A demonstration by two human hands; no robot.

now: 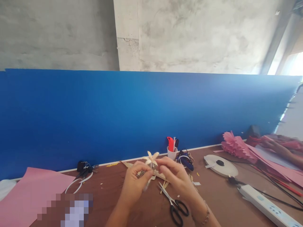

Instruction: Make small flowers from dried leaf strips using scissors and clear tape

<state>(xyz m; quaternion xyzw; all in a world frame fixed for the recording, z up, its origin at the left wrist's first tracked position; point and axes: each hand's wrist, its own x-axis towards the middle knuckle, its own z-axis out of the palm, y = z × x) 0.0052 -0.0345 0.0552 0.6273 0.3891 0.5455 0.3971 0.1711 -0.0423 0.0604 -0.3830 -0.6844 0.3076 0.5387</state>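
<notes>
A small cream craft flower (151, 157) with pointed petals stands upright between my two hands, above the table. My left hand (136, 181) pinches it from below with thumb and forefinger; the stem is mostly hidden by the fingers. At the flower's right side, my right hand (175, 176) has its thumb and fingertips closed on a petal. Scissors (174, 203) with black handles lie partly spread on the table under my right hand. Cream strips (163, 176) lie behind and between the hands, partly covered by them.
A white cup (172, 153) with a red tool and pens stands by the blue partition (142, 113). Pink paper (35, 192) lies left, near a dark cable bundle (84, 170). To the right are a white tape roll (221, 165), power strip (267, 205), pink pleated paper (236, 148) and another person's arm (282, 151).
</notes>
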